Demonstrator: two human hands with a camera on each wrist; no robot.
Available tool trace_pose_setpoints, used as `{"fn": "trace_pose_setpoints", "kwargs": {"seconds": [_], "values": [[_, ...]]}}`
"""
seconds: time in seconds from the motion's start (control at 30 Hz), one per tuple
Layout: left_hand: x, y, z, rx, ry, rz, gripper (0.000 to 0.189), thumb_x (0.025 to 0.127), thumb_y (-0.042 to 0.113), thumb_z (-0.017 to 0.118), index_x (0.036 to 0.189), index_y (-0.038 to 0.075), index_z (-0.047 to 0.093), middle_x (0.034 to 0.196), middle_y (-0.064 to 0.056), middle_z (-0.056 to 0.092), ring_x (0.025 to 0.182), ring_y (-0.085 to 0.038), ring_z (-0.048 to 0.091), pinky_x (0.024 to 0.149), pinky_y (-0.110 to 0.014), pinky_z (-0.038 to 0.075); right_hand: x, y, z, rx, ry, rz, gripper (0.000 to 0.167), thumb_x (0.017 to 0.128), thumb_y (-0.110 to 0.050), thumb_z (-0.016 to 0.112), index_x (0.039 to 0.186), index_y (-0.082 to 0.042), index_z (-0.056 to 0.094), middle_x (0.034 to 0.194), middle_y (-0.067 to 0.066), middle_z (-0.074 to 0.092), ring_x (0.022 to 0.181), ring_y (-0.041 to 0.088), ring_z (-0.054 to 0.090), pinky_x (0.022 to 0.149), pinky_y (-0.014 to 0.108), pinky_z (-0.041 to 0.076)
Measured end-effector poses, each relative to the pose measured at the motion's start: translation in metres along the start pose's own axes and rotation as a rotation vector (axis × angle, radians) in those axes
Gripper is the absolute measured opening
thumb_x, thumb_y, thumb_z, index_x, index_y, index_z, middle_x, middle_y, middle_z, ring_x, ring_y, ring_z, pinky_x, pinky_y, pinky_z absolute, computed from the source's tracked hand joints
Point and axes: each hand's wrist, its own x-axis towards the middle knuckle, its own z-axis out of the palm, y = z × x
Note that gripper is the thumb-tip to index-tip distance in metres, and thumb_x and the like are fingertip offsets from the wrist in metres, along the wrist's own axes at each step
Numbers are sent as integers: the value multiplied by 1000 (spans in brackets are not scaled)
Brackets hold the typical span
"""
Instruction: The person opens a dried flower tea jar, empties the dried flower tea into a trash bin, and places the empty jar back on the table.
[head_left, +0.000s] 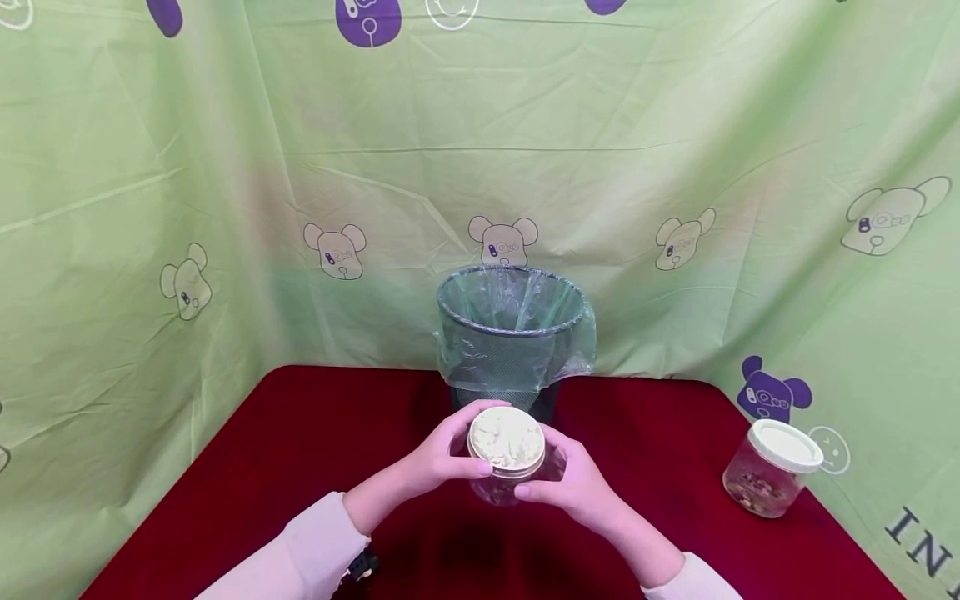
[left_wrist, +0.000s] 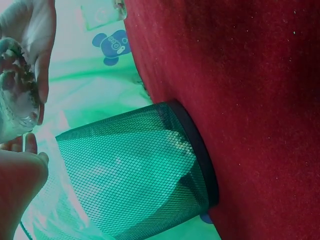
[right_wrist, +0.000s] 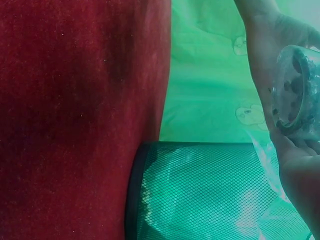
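Both hands hold a clear jar (head_left: 498, 492) above the red table, just in front of the mesh bin. The jar's round top (head_left: 507, 437) looks white and crumpled; I cannot tell whether it is a lid or stuffing. My left hand (head_left: 444, 454) grips the left side, its thumb across the front near the rim. From the right, my right hand (head_left: 576, 482) curls round the jar, thumb on the front. Through the jar wall (left_wrist: 17, 95) in the left wrist view, dark bits show inside. The right wrist view shows the jar's base (right_wrist: 290, 90) between both hands.
A black mesh bin (head_left: 468, 404) with a thin green plastic liner (head_left: 480, 358) stands at the table's back edge. At the right sits another clear jar (head_left: 759, 483) with a white lid and dark bits inside. Green printed cloth (head_left: 405, 192) hangs behind the red table (head_left: 300, 433).
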Motion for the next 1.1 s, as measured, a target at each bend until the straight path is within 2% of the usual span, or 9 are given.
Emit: {"fn": "trace_pose_setpoints", "kwargs": {"seconds": [0.13, 0.2, 0.43, 0.73, 0.9, 1.1], "values": [[1, -3, -1, 32, 7, 50, 64, 84, 23, 69, 136, -5, 43, 126, -19, 54, 113, -19, 53, 101, -32, 40, 0, 1, 0, -12, 11, -3, 62, 77, 1, 75, 130, 13, 47, 115, 5, 64, 106, 15, 61, 91, 27, 48], [1, -3, 0, 50, 32, 42, 63, 84, 23, 70, 135, -4, 46, 125, -17, 55, 113, -19, 54, 100, -32, 41, 0, 1, 1, -30, 21, -7, 61, 77, 1, 76, 130, 12, 48, 115, 6, 64, 106, 15, 61, 90, 27, 49], [2, 0, 6, 114, 175, -69, 62, 79, 21, 78, 133, 6, 52, 120, -6, 62, 109, -19, 57, 96, -30, 44, 3, 2, 3, -30, 75, -4, 60, 79, 2, 74, 133, 8, 48, 116, 11, 64, 104, 18, 62, 88, 30, 51], [4, 1, 18, 141, 356, -176, 64, 75, 8, 81, 132, 3, 52, 119, -8, 62, 108, -17, 56, 94, -30, 45, 6, 0, 13, -35, 206, 38, 65, 77, 4, 76, 135, 7, 47, 121, 19, 61, 106, 17, 62, 88, 29, 51], [5, 3, 28, 213, 469, -215, 67, 73, 16, 84, 131, 8, 52, 120, -4, 60, 112, -17, 53, 96, -33, 42, 8, 0, 19, -50, 279, 69, 67, 75, 4, 77, 136, 4, 48, 122, 18, 61, 108, 17, 62, 89, 29, 51], [5, 4, 38, 390, 561, -218, 71, 69, 31, 87, 128, 11, 51, 121, 3, 55, 114, -16, 50, 97, -38, 41, 9, 1, 27, -100, 366, 83, 68, 74, 4, 79, 135, 1, 50, 125, 14, 61, 114, 15, 58, 93, 26, 48]]}}
